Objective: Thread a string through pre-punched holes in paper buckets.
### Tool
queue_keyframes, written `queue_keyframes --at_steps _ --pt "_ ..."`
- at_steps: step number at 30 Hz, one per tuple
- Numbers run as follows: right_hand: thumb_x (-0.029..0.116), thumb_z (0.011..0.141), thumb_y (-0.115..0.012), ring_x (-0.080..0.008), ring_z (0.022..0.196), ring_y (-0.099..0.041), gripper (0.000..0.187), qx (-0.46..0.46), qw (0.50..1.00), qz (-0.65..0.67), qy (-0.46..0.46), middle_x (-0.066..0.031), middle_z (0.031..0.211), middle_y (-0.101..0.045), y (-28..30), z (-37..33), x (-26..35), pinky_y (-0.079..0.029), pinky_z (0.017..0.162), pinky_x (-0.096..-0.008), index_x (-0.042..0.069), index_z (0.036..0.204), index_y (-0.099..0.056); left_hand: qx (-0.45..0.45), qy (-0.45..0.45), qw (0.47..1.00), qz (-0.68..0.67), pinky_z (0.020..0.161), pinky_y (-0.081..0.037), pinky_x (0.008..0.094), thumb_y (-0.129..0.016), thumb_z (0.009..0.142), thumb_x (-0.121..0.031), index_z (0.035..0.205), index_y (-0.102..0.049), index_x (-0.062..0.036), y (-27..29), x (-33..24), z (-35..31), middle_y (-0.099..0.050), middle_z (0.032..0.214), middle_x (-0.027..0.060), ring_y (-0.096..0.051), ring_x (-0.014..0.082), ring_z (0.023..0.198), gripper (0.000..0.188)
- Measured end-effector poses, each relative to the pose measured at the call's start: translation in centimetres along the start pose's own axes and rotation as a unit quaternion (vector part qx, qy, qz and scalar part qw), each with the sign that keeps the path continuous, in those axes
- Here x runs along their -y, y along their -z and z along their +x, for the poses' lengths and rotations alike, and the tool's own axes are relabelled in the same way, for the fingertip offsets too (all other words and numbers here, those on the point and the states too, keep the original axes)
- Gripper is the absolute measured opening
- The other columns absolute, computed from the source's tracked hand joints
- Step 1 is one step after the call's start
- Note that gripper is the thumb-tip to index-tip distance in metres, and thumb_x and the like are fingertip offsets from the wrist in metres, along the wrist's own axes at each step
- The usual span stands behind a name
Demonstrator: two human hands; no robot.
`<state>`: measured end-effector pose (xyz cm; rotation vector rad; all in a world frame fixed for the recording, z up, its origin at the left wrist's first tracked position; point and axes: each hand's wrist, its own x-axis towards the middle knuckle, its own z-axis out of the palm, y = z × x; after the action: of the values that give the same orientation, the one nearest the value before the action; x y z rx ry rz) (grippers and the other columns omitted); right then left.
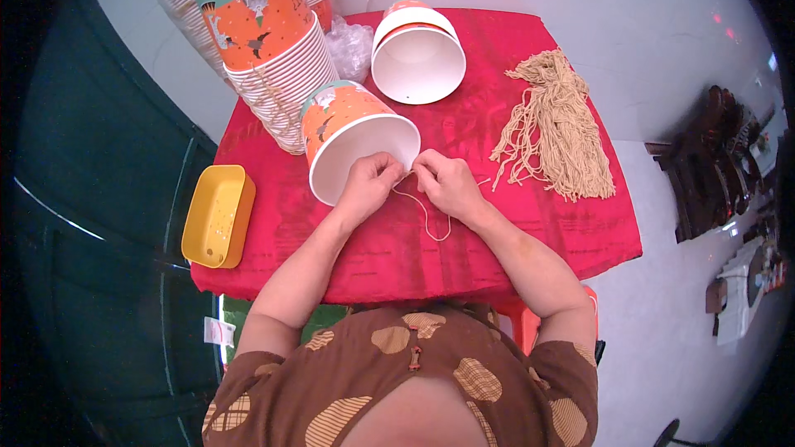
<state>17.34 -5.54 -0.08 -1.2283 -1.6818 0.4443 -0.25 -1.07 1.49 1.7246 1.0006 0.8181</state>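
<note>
Pinching string (426, 213) in left hand (370, 185) and right hand (447, 184) at the bucket (354, 149), working between yarn (556, 128) right of it and a yellow box (240, 228) left of it.

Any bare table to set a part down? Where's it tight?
Bare red tablecloth: between yellow tray and left forearm; nearside of tan cord bundle, beyond right forearm; between that bundle and rear buckets. Crowded: back left, bucket stacks and crumpled plastic; centre, left hand and right hand on thin string at the front bucket.
</note>
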Motion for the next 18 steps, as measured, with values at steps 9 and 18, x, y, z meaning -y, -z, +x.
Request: queue_keyframes --at_steps 9,18 --pt "0.016 0.094 -0.054 -0.0109 0.047 -0.056 0.021 -0.021 0.992 0.070 -0.099 -0.0110 0.067 -0.066 0.4 0.1 0.8 -0.043 0.042 -0.0281 -0.003 0.084 -0.056 0.014 0.021 0.998 -0.055 0.050 -0.037 0.0216 -0.053 0.093 -0.016 0.087 -0.068 -0.0018 -0.2 -0.8 -0.4 -0.060 0.070 -0.0007 -0.045 0.0052 0.057 0.022" --pt "0.015 0.087 -0.064 -0.0104 0.047 -0.055 0.022 0.009 0.981 0.080 -0.174 -0.0086 0.065 -0.062 0.1 0.2 1.3 -0.043 0.041 -0.0274 -0.002 0.096 -0.052 0.000 -0.080 0.994 0.075 0.061 -0.045 0.0260 -0.050 0.088 0.000 0.092 -0.062 0.0005 -0.7 -0.1 -0.4 -0.063 0.080 0.0044 -0.054 0.0112 0.069 0.013"
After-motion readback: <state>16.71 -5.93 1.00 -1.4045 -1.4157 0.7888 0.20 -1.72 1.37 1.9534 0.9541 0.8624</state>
